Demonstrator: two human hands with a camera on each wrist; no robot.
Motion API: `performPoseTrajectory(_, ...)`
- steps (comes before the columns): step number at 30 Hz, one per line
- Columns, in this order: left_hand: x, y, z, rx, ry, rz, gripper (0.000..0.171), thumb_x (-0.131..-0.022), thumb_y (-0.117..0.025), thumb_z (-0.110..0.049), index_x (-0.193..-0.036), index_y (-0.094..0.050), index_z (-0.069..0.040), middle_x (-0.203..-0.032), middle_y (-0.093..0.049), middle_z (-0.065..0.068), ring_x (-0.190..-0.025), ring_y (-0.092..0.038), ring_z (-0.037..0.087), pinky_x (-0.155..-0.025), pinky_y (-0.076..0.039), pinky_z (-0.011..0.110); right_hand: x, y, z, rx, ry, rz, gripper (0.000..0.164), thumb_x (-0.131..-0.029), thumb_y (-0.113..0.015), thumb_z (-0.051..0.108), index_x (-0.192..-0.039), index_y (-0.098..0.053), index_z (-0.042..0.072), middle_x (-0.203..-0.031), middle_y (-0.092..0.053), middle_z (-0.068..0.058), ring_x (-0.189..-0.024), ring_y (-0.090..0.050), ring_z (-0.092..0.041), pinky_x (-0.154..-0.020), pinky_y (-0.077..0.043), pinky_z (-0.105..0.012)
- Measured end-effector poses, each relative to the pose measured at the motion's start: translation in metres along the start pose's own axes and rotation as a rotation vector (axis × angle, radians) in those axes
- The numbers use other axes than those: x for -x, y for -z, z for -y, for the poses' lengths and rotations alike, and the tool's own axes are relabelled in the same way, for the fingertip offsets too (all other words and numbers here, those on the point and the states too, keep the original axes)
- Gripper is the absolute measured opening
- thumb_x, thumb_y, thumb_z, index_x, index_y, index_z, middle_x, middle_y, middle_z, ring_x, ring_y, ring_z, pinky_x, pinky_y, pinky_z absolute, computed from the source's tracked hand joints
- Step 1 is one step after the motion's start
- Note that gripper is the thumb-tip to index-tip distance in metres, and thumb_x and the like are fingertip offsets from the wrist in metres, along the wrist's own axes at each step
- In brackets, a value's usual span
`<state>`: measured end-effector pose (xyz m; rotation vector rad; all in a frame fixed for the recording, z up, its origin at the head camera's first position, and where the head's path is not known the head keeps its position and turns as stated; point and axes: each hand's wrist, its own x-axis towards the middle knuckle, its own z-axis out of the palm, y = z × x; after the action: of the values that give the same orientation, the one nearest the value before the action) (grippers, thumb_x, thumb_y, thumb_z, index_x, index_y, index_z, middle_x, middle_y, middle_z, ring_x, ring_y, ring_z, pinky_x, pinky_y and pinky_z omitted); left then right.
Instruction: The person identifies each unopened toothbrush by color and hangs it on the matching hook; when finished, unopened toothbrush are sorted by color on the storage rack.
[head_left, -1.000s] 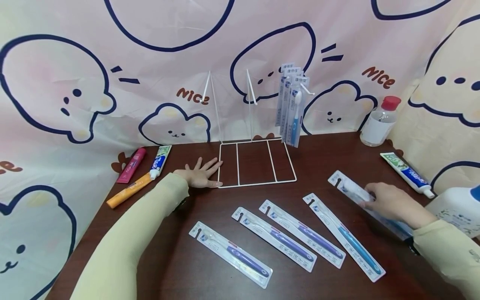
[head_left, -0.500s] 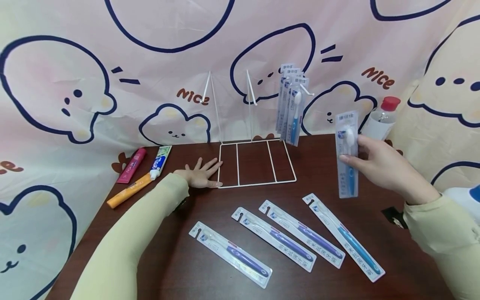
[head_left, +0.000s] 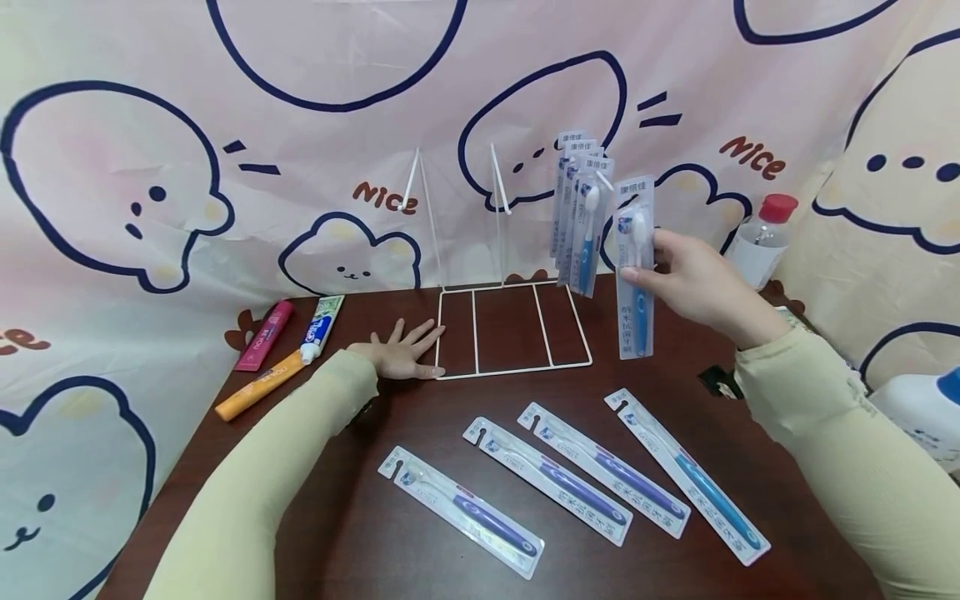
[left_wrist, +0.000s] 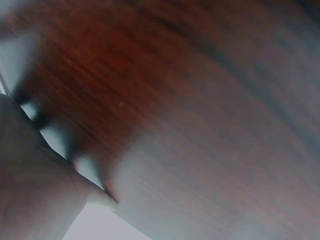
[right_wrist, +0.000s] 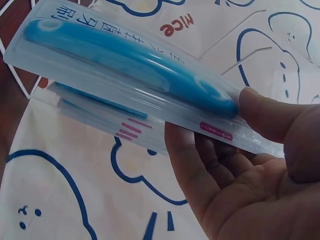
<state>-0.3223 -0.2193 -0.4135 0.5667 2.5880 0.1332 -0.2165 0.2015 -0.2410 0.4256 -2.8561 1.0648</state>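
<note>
In the head view my right hand (head_left: 701,283) pinches a packaged blue toothbrush (head_left: 636,283) by its edge, upright above the table. Thumb and fingers grip the same pack in the right wrist view, its blue handle (right_wrist: 125,65) towards the camera. Just left of it, several packaged toothbrushes (head_left: 585,225) hang from the right hook of a white wire rack (head_left: 517,369). My left hand (head_left: 401,354) lies spread on the table, thumb and fingertips at the rack base's left side. Only part of the left hand (left_wrist: 40,175) shows in the left wrist view, blurred.
Three purple packaged toothbrushes (head_left: 577,492) and a blue one (head_left: 690,475) lie on the table (head_left: 330,533). Toothpaste tubes (head_left: 321,327) lie at left. A red-capped bottle (head_left: 761,242) and a white bottle (head_left: 918,417) stand at right. The rack's other two hooks (head_left: 498,179) are bare.
My right hand has lifted the packaged blue toothbrush off the table, turned it upright and carried it left towards the hanging packs. My left hand stays at the rack.
</note>
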Motion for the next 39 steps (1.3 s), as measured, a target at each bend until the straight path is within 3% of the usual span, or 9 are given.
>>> performPoseTrajectory(11,-0.002,-0.002,-0.002,-0.006,0.005,-0.002,0.091,-0.075,-0.037,-0.079,-0.145,0.008,-0.041,-0.151,0.017,-0.010,-0.133,0.019,0.039,-0.091,0.005,0.073,-0.032,-0.010,-0.005,-0.072,-0.063,0.048,0.063,-0.090,-0.054,0.041,-0.143,-0.032,0.013,-0.131,-0.048,-0.016,-0.105,-0.056,-0.036,-0.082,-0.044,-0.056)
performPoseTrajectory(25,0.001,-0.005,-0.003,0.002,0.006,-0.005,0.091,-0.076,-0.038,-0.077,-0.146,0.005,-0.037,-0.152,0.015,-0.008,-0.133,0.018,0.041,-0.090,0.004,0.074,-0.081,-0.024,-0.023,-0.176,-0.045,0.117,0.057,-0.097,-0.044,0.031,-0.147,-0.021,0.020,-0.141,-0.039,-0.012,-0.119,-0.047,-0.031,-0.091,-0.042,-0.048)
performPoseTrajectory(39,-0.001,-0.001,-0.001,-0.001,0.015,-0.003,0.091,-0.075,-0.038,-0.079,-0.145,0.007,-0.041,-0.151,0.017,-0.011,-0.133,0.019,0.039,-0.091,0.006,0.073,-0.087,-0.027,-0.033,-0.165,-0.097,0.151,0.062,-0.094,-0.046,0.041,-0.146,-0.025,0.015,-0.139,-0.041,-0.013,-0.120,-0.045,-0.030,-0.095,-0.036,-0.051)
